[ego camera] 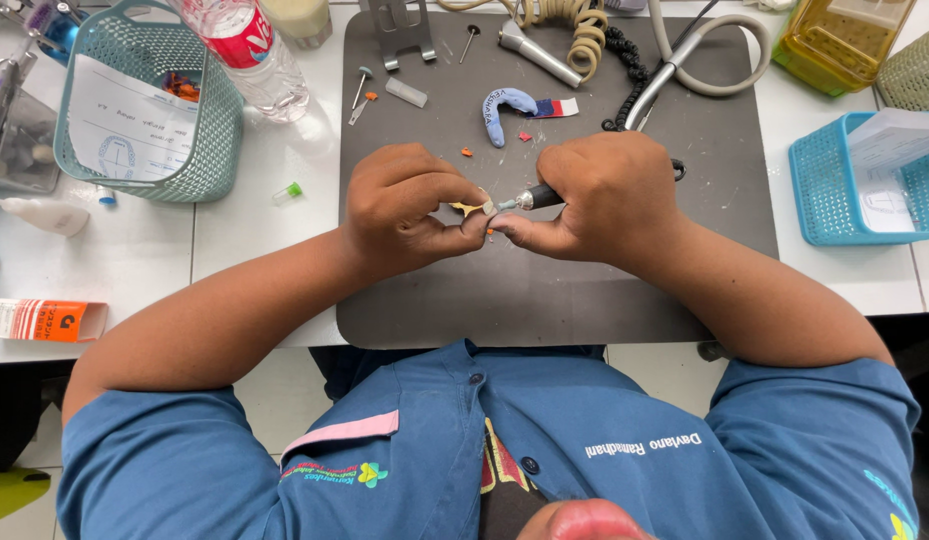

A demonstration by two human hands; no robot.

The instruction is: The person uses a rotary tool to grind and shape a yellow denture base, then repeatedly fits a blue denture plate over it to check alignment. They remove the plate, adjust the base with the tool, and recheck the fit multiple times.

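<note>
Left hand [410, 205] pinches a small yellowish piece [472, 208] at mat [545, 290] centre, right hand [605, 195] at 3 o'clock grips the handpiece [533, 197] — best keep thumbs braced together, tip touching lightly — orange chips [467, 152] at 12.

mat [545, 290]: matt grey, rubbery, scuffed with pale marks
handpiece [537, 197]: shiny metal tip, black grip
piece [472, 208]: small, yellowish, waxy look
baskets [210, 140]: teal plastic, perforated
bottle [247, 50]: clear glossy plastic
table [265, 230]: white, smooth
shirt [425, 450]: blue cloth
</note>
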